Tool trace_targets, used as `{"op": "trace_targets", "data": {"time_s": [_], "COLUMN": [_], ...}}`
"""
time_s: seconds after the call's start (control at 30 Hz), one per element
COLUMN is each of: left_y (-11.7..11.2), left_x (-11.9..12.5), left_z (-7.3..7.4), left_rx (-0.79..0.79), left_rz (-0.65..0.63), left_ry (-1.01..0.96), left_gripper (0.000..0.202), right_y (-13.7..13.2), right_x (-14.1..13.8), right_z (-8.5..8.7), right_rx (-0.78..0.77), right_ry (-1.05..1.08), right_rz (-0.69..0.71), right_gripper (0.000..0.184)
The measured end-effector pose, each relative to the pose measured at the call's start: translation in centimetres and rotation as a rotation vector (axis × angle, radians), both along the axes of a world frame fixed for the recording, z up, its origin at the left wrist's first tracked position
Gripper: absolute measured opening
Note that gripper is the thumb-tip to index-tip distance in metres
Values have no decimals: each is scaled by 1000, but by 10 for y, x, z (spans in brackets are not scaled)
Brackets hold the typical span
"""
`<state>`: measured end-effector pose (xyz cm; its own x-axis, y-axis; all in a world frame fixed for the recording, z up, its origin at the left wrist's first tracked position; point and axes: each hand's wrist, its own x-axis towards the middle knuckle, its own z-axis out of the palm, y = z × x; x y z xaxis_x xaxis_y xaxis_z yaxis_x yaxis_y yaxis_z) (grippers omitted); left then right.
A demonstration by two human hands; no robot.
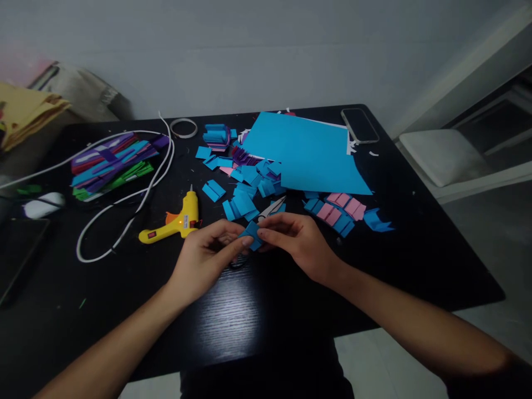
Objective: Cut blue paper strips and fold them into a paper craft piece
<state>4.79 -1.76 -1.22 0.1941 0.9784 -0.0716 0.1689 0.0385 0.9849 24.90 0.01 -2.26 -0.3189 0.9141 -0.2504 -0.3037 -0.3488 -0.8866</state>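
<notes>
A small folded piece of blue paper (pixel 251 235) is pinched between my two hands above the black table. My left hand (pixel 210 244) grips its left side, thumb on top. On the other side, my right hand (pixel 305 241) closes thumb and fingers on its right edge. Scissors (pixel 272 208) lie just behind, their blades showing and their handles partly hidden by my hands. A yellow glue gun (pixel 177 221) rests to the left of my left hand. Past the scissors spreads a heap of folded blue paper pieces (pixel 245 199).
Large blue sheets (pixel 303 149) lie at the back, with a phone (pixel 359 125) at the far right corner. Pink and blue folded strips (pixel 336 212) sit right of the heap. A white cable (pixel 93 257) loops around colored paper bundles (pixel 112 166) at left, near a tape roll (pixel 183 128).
</notes>
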Motion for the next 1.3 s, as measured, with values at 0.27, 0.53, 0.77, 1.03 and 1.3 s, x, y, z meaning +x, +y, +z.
{"op": "trace_targets", "data": {"time_s": [0.27,0.53,0.77,1.03,1.3], "left_y": [0,2,1,3,1], "left_x": [4,2,1,1,-2], "left_z": [1,7,5,5,4], "left_rx": [-30,79,67,31,3], "left_rz": [12,-18,-8,-26,-65], "left_ry": [-19,123,99,58,88], "left_gripper": [15,18,16,15,19], "right_y": [-4,-10,-9,-7,-10], "right_x": [0,-1,-2,-1,-1], "right_z": [0,-1,-4,-9,-6], "right_rx": [189,362,366,380,365], "right_ry": [-159,-291,-220,-200,-231], "right_rz": [-59,-81,-58,-28,-49], "right_gripper": [23,18,20,21,26]}}
